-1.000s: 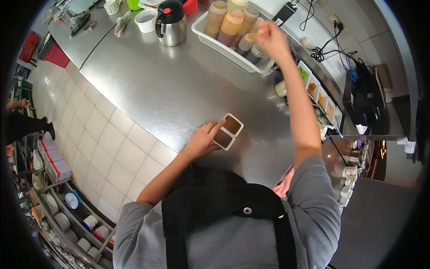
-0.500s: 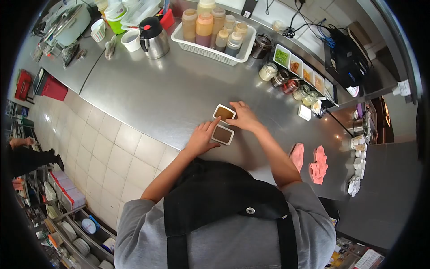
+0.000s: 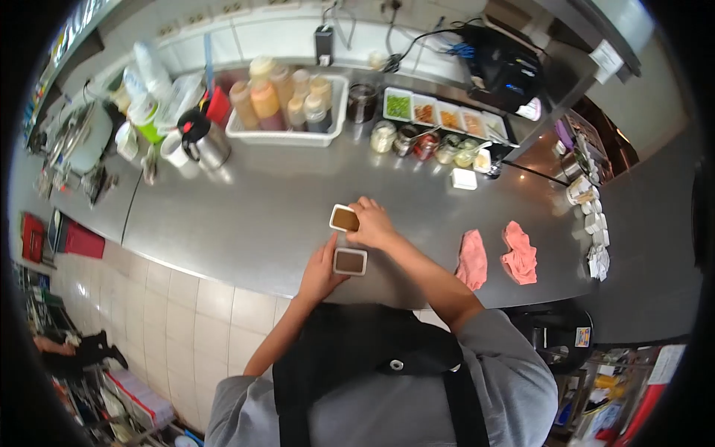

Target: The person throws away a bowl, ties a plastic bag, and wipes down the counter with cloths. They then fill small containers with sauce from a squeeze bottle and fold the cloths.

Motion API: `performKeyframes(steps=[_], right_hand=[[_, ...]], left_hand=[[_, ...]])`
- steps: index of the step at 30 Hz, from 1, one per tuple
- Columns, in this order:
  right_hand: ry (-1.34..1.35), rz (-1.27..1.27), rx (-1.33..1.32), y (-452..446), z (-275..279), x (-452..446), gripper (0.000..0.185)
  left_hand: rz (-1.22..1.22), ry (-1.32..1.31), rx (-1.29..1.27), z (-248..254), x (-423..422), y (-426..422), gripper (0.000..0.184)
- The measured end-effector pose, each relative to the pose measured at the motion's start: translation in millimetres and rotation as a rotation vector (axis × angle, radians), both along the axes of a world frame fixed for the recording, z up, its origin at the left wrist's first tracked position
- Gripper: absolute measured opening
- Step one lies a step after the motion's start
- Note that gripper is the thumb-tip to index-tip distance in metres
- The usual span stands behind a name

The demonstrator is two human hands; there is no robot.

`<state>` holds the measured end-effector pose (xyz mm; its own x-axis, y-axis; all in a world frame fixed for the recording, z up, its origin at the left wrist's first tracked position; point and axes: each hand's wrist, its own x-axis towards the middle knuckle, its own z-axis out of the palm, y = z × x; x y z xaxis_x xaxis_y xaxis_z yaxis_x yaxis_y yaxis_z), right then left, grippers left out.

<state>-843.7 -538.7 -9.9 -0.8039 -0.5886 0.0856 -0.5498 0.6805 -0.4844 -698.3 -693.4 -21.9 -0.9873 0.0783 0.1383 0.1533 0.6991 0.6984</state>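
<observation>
Two small white rectangular dishes are near the counter's front edge, one behind the other. Brown contents, perhaps sauce, fill both the farther dish (image 3: 344, 219) and the nearer, darker dish (image 3: 350, 261). My right hand (image 3: 371, 223) grips the farther dish at its right side, fingers at the far corner and thumb at the near one. Along the left side of the nearer dish lies my left hand (image 3: 321, 272), its fingers pointing up toward the gap between the dishes and its thumb by the near edge.
Sauce bottles fill a white basket (image 3: 287, 139) at the back, with a steel thermos jug (image 3: 211, 143) on its left. Small jars (image 3: 425, 147) stand before a row of topping trays (image 3: 424, 112). Pink cloths (image 3: 472, 261) lie at right. Another person's leg (image 3: 95, 350) shows far left.
My head view has turned and tipped up, showing more wall. My left fingers have drawn back from the farther dish's rim to the nearer dish's side. My right hand stays on the farther dish.
</observation>
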Motion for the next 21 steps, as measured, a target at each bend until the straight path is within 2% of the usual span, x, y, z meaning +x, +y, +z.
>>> performKeyframes(steps=[6, 8, 9, 16, 21], right_hand=[[0.052, -0.071, -0.036, 94, 19, -12, 0.059], [0.057, -0.105, 0.005, 135, 24, -17, 0.059], [0.017, -0.119, 0.068, 157, 32, -19, 0.065], [-0.025, -0.221, 0.105, 320, 53, -39, 0.064], [0.018, -0.351, 0.154, 428, 54, -62, 0.057]], left_hand=[[-0.036, 0.010, -0.089, 2, -19, 42, 0.112], [-0.007, -0.034, -0.116, 5, -27, 64, 0.113], [0.004, -0.027, -0.143, 4, -31, 76, 0.115], [0.050, -0.040, -0.159, -1, -66, 167, 0.114], [0.068, -0.069, -0.040, -5, -90, 230, 0.109]])
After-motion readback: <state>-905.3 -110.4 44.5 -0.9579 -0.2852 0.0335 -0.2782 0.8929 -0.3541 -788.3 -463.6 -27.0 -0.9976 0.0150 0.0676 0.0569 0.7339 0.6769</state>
